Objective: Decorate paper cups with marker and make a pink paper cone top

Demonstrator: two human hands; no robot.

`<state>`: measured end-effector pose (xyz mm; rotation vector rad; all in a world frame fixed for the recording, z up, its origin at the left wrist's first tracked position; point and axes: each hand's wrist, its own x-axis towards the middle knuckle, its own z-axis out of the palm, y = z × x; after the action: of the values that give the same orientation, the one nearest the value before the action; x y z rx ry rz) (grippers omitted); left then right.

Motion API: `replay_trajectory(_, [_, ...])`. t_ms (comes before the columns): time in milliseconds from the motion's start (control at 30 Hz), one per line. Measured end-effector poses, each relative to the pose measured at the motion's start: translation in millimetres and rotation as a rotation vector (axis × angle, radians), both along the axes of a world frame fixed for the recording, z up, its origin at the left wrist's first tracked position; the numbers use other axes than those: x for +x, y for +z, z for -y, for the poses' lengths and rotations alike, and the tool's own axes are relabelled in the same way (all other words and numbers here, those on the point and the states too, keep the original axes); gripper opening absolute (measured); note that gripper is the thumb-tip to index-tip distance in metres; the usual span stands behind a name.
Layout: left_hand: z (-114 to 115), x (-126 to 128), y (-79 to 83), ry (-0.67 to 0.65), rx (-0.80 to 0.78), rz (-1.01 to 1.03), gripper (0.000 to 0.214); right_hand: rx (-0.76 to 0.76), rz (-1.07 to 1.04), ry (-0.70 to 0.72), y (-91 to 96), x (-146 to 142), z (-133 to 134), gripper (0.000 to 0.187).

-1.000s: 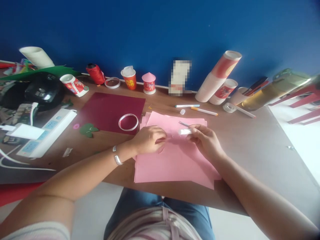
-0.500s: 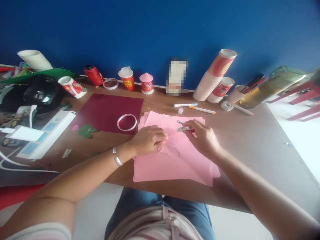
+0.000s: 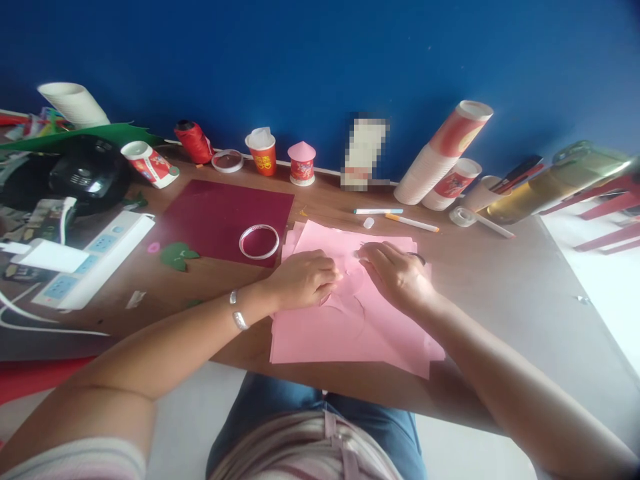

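A stack of pink paper sheets (image 3: 350,333) lies on the wooden table (image 3: 500,293) in front of me. My left hand (image 3: 303,277), with a silver bangle on its wrist, rests on the stack, its fingers curled and pinching a cut flap of the top sheet. My right hand (image 3: 395,273) is closed just right of it, fingertips down on the same sheet. It grips a small tool that looks like scissors (image 3: 417,256), of which only a dark handle loop shows. A curved cut (image 3: 350,300) runs through the paper between the two hands.
A maroon sheet (image 3: 215,217) carries a tape ring (image 3: 259,241). Green cutouts (image 3: 177,255) and a power strip (image 3: 90,260) lie to the left. Along the blue wall stand red cups (image 3: 263,153), stacked cups (image 3: 440,153), two pens (image 3: 395,217) and a tape roll (image 3: 460,215).
My right hand has moved left and down onto the pink sheet, closing up to my left hand. The white part and metal tips of its tool are now hidden.
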<state>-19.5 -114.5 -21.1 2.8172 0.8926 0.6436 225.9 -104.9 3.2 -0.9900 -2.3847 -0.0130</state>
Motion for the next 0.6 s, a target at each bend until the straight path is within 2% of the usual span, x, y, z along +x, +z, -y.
replay_trajectory(100, [0.3, 0.5, 1.3, -0.005, -0.01, -0.013, 0.019, 0.037, -0.171, -0.105, 9.7, 5.1, 5.2, 0.017])
replay_trajectory(167, [0.6, 0.9, 1.6, -0.002, -0.015, -0.02, 0.019, -0.033, -0.31, -0.192, 17.3, 9.6, 10.4, 0.011])
replay_trajectory(233, [0.5, 0.9, 1.6, 0.016, -0.028, -0.025, 0.018, -0.212, -0.466, -0.248, 22.4, 13.7, 14.7, 0.008])
replay_trajectory(333, [-1.0, -0.8, 2.6, 0.031, -0.066, -0.024, 0.015, -0.533, -0.745, -0.255, 20.9, 19.1, 16.2, 0.019])
replay_trajectory(467, [-6.2, -2.6, 11.2, 0.027, -0.143, 0.052, 0.013, -0.85, -1.103, -0.198, 3.8, 24.5, 9.6, 0.026])
replay_trajectory(600, [-10.5, 7.1, 29.6, 0.086, -0.185, 0.147, 0.016, -1.077, -1.266, -0.108, -13.1, 23.9, 5.4, 0.034])
